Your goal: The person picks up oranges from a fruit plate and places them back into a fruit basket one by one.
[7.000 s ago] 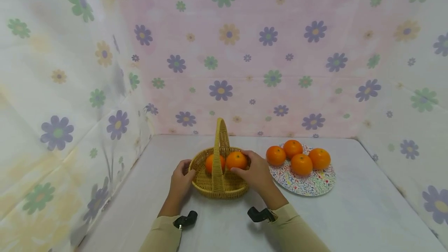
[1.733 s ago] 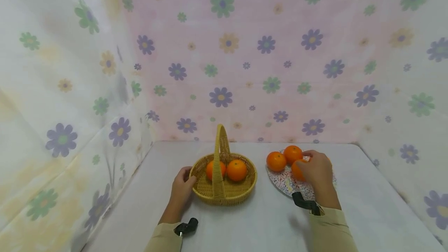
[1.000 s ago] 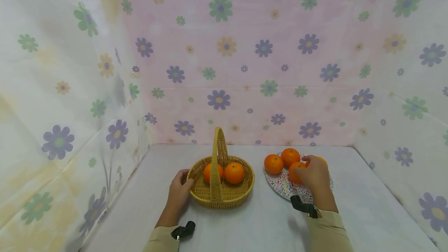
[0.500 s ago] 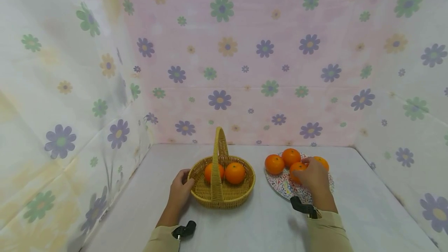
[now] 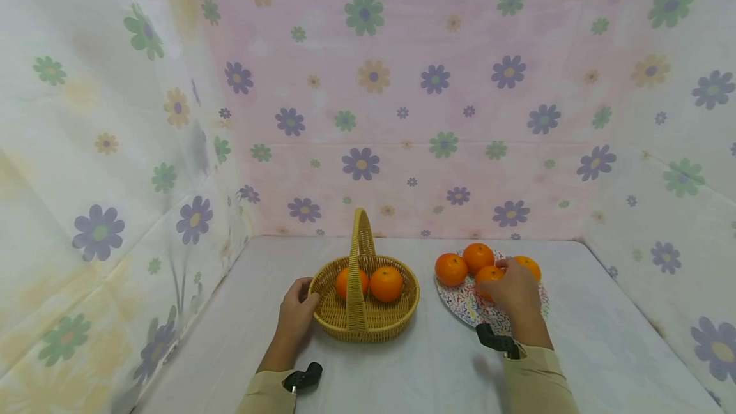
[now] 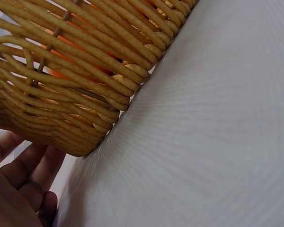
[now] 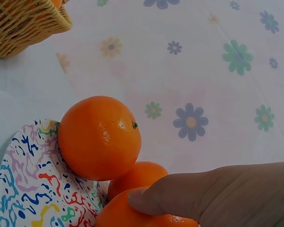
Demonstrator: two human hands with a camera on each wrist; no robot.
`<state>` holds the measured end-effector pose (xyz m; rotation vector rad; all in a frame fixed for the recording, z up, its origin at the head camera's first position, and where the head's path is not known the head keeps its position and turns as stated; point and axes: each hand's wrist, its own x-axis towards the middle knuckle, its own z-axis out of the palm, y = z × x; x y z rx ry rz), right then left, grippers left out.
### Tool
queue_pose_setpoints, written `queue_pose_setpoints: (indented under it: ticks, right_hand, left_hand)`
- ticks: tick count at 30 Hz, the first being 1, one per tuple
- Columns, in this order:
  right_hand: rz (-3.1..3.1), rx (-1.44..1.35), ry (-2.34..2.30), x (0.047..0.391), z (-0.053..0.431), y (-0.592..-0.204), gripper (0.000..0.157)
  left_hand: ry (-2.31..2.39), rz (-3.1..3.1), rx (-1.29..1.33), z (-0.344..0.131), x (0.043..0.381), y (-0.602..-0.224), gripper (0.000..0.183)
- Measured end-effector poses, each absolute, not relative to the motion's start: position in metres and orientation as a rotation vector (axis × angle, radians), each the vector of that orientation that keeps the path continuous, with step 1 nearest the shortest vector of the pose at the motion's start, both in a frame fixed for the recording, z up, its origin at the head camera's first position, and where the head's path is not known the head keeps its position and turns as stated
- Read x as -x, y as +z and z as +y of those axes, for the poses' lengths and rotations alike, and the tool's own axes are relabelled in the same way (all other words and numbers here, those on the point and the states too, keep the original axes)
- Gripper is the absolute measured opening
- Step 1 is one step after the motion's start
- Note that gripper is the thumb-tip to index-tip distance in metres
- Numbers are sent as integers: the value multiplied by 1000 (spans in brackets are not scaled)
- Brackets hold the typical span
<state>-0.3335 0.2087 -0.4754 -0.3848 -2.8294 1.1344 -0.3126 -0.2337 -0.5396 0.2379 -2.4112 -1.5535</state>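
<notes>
From the basket (image 5: pixel 356 318), the right hand (image 5: pixel 519 294) had moved to the plate (image 5: pixel 460 306), where thumb and fingers gripped the front orange (image 5: pixel 487 275) while the left hand (image 5: pixel 296 315) held the basket's rim, so a fresh pick seemed begun.

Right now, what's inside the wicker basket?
In the wicker basket: a left orange, partly covered by the handle, and a right orange in plain view. Bare woven floor shows in front. What lies directly under the oranges is covered.

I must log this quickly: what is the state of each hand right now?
Left hand: holding the basket by its side.
Right hand: holding the front orange on the plate.
</notes>
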Motion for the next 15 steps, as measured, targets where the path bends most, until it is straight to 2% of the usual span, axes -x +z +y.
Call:
queue_pose_setpoints:
  ticks: [15]
  right_hand:
    - [-2857,383,1130,336,210,-480,83]
  left_hand:
    - [-1552,-2424,-244,-234,313,-540,44]
